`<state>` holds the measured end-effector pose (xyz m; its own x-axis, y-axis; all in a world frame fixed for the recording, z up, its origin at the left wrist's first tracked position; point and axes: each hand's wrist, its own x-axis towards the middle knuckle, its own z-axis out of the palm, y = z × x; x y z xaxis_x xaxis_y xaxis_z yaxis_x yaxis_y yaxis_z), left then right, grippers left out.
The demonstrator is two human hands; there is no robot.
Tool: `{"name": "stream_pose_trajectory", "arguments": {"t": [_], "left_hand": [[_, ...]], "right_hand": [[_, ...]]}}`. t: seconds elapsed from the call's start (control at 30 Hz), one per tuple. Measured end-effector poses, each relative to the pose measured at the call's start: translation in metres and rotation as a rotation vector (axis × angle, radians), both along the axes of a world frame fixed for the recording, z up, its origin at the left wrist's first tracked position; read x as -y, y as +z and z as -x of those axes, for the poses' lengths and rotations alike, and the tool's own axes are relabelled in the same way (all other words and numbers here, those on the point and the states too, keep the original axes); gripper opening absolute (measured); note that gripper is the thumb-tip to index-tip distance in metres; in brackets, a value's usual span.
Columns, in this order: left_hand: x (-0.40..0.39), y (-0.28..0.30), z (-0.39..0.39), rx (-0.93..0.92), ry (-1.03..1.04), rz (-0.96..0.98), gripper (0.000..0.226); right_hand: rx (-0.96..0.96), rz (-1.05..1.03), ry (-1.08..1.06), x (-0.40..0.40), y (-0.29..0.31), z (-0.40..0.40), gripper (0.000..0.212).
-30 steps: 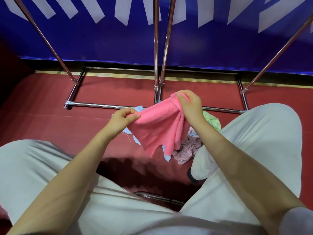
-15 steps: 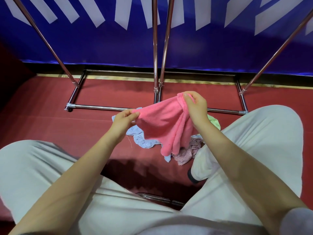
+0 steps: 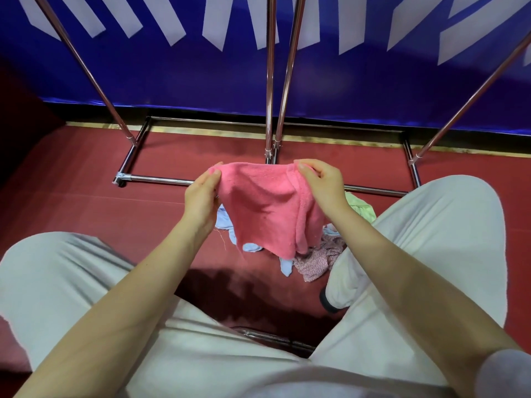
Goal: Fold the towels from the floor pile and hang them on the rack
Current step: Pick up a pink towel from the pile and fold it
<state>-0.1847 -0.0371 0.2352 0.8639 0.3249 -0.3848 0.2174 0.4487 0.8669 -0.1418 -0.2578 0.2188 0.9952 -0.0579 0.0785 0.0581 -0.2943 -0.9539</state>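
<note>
A pink towel (image 3: 264, 208) hangs spread in the air between my two hands, above the floor pile. My left hand (image 3: 201, 196) pinches its upper left corner and my right hand (image 3: 321, 182) pinches its upper right corner. Under it lies the pile: a light blue towel (image 3: 225, 221), a green towel (image 3: 359, 206) and a patterned pinkish towel (image 3: 319, 261), partly hidden by the pink one. The metal rack (image 3: 270, 81) stands just behind, its base bars on the floor and its poles rising out of the frame.
The floor is red (image 3: 71, 182), and a blue banner wall (image 3: 344, 81) closes the back. My legs in light trousers (image 3: 431, 239) fill the foreground on both sides of the pile. A metal bar (image 3: 273, 338) shows between my knees.
The pink towel was bunched and slanted between my hands; now its top edge is stretched level and the cloth hangs flat. Both hands have risen and moved apart along the edge.
</note>
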Motion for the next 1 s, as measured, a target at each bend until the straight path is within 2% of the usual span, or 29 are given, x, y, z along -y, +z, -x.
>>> {"name": "stream_pose_trajectory", "arguments": {"t": [0.23, 0.5, 0.7, 0.83, 1.0], "left_hand": [[-0.005, 0.002, -0.002, 0.059, -0.006, -0.064, 0.022], [-0.010, 0.000, -0.005, 0.050, 0.022, -0.143, 0.022], [-0.005, -0.004, -0.008, 0.035, 0.027, -0.159, 0.023], [0.004, -0.011, -0.008, 0.041, -0.027, -0.167, 0.022], [0.019, -0.015, -0.007, 0.054, -0.129, -0.190, 0.022]], "right_hand": [[0.069, -0.033, -0.036, -0.007, 0.004, -0.001, 0.018], [0.171, 0.049, -0.060, -0.012, 0.004, 0.005, 0.017], [0.125, -0.044, -0.103, -0.010, 0.015, 0.007, 0.018], [0.051, -0.147, -0.024, -0.016, 0.022, 0.014, 0.024], [-0.041, -0.135, 0.252, -0.038, 0.024, 0.030, 0.013]]}}
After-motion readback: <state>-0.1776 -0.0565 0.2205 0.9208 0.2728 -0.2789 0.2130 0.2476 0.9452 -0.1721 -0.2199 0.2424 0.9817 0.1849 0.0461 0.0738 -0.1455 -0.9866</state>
